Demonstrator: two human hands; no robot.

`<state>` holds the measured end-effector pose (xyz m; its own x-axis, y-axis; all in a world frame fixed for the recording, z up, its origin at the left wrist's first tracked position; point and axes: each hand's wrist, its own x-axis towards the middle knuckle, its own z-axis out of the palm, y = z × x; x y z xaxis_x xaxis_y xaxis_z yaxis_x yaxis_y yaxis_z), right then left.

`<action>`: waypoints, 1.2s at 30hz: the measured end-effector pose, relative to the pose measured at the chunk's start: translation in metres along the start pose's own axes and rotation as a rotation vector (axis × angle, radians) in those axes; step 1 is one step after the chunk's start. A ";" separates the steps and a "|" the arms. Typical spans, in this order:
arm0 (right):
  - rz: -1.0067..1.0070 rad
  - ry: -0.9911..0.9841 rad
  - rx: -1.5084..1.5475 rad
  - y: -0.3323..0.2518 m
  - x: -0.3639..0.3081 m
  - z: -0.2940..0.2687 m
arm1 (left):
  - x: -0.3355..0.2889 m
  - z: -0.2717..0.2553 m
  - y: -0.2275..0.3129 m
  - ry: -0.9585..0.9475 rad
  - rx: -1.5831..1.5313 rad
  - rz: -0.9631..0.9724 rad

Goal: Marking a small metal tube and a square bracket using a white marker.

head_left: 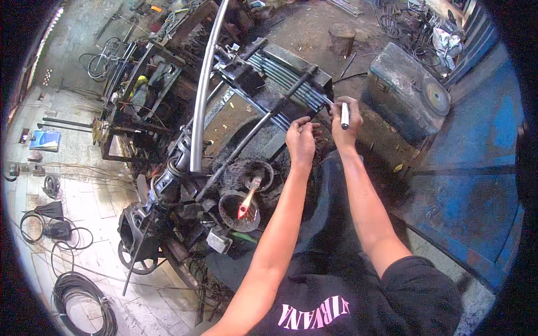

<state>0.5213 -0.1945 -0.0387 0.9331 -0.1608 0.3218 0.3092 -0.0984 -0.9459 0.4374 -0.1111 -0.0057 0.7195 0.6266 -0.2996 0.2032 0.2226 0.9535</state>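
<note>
Two hands: both raised at a dark metal machine.
Left hand: fingers curled together; what it pinches, cannot tell.
Right hand: closed around a white marker.

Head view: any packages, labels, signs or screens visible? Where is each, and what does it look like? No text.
Printed shirt logo: pink-and-white lettering on the person's black shirt, bottom centre.
Blue flat box or package: on the tiled floor at far left, rectangular, with a pale patch on top; too small to identify.
White marker-like stick: in the right hand, any label unreadable.
No screens or signs visible.
</note>
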 end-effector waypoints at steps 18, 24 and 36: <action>0.130 -0.044 -0.004 0.014 0.005 0.024 | 0.004 -0.010 -0.013 0.065 0.054 0.046; -0.388 -0.009 -0.094 -0.016 -0.010 0.008 | -0.028 -0.006 -0.011 0.151 -0.203 -0.086; -0.624 -0.685 -0.568 -0.038 -0.062 0.036 | -0.056 -0.054 -0.074 0.206 -0.373 -0.235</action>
<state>0.4579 -0.1459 -0.0243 0.5996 0.6399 0.4806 0.7987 -0.4407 -0.4098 0.3464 -0.1225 -0.0612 0.5285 0.6535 -0.5419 0.0653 0.6051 0.7934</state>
